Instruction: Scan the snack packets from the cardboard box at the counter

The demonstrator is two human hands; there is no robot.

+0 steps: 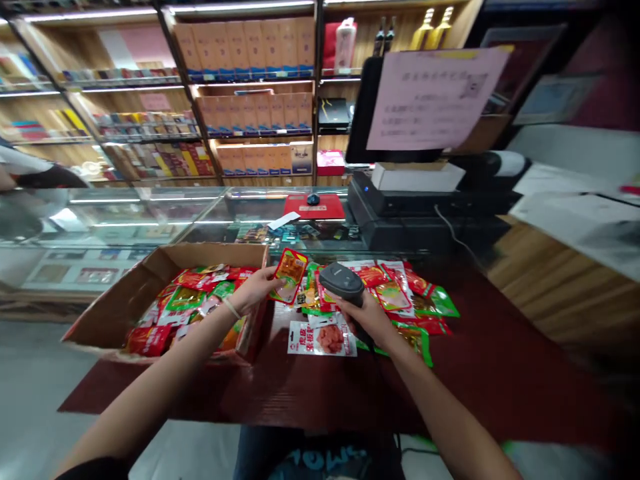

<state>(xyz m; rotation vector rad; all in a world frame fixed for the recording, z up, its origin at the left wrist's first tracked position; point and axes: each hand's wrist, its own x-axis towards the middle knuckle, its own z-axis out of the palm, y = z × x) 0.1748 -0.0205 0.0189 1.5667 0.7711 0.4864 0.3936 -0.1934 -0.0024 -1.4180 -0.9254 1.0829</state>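
My left hand (256, 289) is closed on the edge of a red-bordered snack packet (291, 275), held up beside the carton's right wall. In my right hand (369, 316) is a dark grey barcode scanner (342, 281), its head tilted toward that packet. Several red, green and white snack packets (395, 293) lie in a loose pile under and beyond the scanner. A white packet with a picture of reddish food (327, 337) lies flat on the table in front of the pile. The open cardboard box (115, 293) to the left holds many similar packets.
A dark red table (280, 393) carries the box and packets. Behind it stand a glass display counter (210, 208), a red mat (325, 208) with a mouse, and a monitor (357, 113) covered by a pink notice (430, 100). A person's arm (30, 167) shows at far left.
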